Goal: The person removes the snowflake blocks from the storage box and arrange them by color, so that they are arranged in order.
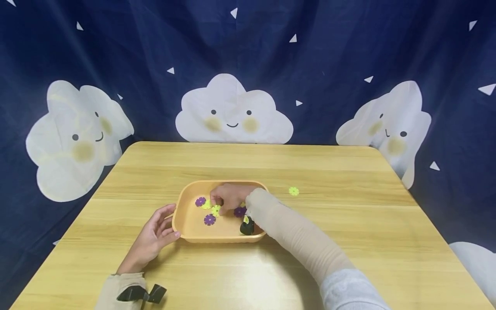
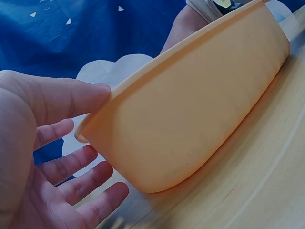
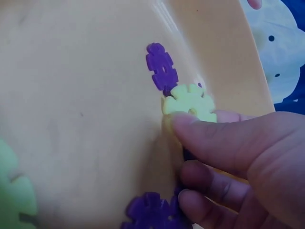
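Observation:
In the orange tray [image 1: 186, 221], my right hand [image 1: 231, 197] pinches a yellow-green flower-shaped disc [image 3: 193, 99] between thumb and fingers. Close by, a purple flower-shaped disc [image 3: 162, 67] lies beyond the held one, and another purple disc [image 3: 155, 210] is near the lower fingers. The head view shows a further purple disc [image 1: 209, 219] on the tray floor and a yellow-green disc [image 1: 206, 205] partly covered. My left hand [image 1: 156, 230] rests at the tray's left end; its thumb touches the rim and its other fingers are loosely spread.
A lone yellow-green disc [image 1: 293, 191] lies on the wooden table [image 1: 329, 172], right of the tray. The black wrist-camera piece [image 1: 246, 226] on my right arm hides part of the tray's right end. A dark blue curtain [image 1: 325, 56] with clouds hangs behind the table.

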`<state>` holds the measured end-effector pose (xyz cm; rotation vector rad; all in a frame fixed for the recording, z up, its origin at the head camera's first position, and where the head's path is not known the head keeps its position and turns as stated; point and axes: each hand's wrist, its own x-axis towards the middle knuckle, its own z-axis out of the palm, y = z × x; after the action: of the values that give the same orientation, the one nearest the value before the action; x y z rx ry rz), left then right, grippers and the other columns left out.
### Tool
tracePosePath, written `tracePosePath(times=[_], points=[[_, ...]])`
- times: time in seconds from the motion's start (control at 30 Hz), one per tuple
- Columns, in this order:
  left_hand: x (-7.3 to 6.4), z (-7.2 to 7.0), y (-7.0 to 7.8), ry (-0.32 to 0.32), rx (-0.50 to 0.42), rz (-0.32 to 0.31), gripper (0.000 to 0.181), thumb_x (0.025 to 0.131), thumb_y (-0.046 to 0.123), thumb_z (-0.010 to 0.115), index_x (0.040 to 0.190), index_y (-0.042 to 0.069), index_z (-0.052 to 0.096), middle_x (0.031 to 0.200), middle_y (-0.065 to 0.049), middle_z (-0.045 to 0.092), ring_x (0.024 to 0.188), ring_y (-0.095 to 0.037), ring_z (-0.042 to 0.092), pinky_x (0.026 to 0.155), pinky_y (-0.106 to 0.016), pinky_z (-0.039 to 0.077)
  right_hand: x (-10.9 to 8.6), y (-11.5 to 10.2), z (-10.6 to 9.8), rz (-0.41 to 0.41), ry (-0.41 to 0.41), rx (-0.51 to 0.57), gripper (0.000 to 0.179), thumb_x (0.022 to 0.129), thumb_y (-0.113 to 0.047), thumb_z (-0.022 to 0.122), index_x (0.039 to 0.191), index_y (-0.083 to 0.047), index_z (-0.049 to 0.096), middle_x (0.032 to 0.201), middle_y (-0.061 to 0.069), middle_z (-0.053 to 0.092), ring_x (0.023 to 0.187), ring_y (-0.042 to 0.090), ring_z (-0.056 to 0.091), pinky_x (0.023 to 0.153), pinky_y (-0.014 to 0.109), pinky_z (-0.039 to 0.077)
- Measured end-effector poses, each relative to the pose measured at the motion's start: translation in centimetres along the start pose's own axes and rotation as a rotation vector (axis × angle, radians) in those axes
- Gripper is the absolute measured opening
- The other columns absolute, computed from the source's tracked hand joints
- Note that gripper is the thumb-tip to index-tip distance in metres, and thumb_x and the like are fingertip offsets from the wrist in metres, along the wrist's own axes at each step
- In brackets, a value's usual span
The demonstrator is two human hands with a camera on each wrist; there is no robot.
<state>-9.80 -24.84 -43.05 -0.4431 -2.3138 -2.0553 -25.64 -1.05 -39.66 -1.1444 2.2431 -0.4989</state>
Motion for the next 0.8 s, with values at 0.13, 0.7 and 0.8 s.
tracePosePath(times=[0.13,0.7,0.8], points=[[0.0,0.1,-0.1,0.000,0.013,-0.007,0.070,0.086,-0.011,0.063,0.145,-0.008,0.025,0.144,-0.031,0.028,0.120,-0.009,0.049,0.092,-0.018,0.047,-0.1,0.2,-0.1,0.019,0.013,0.023,0.020,0.087,-0.013,0.074,0.091,-0.013,0.054,0.085,-0.004,0.050,0.080,0.010,0.047,0.070,0.021,0.043],[0.0,0.2,-0.2,0.006,-0.028,0.000,0.069,0.085,-0.013,0.062,0.144,-0.011,0.024,0.143,-0.032,0.026,0.118,-0.008,0.051,0.090,-0.019,0.049,-1.6,-0.4,-1.8,-0.003,0.005,0.034,0.028,0.092,-0.007,0.066,0.118,-0.015,0.060,0.107,0.001,0.059,0.089,0.010,0.062,0.079,0.024,0.050],[0.0,0.1,-0.2,0.002,-0.027,-0.003,0.069,0.086,-0.014,0.061,0.144,-0.012,0.024,0.144,-0.033,0.025,0.118,-0.007,0.051,0.090,-0.019,0.049,-2.1,-0.4,-2.1,-0.014,0.018,0.038,0.032,0.093,-0.006,0.064,0.123,-0.016,0.062,0.098,0.002,0.062,0.078,0.015,0.065,0.074,0.024,0.051]])
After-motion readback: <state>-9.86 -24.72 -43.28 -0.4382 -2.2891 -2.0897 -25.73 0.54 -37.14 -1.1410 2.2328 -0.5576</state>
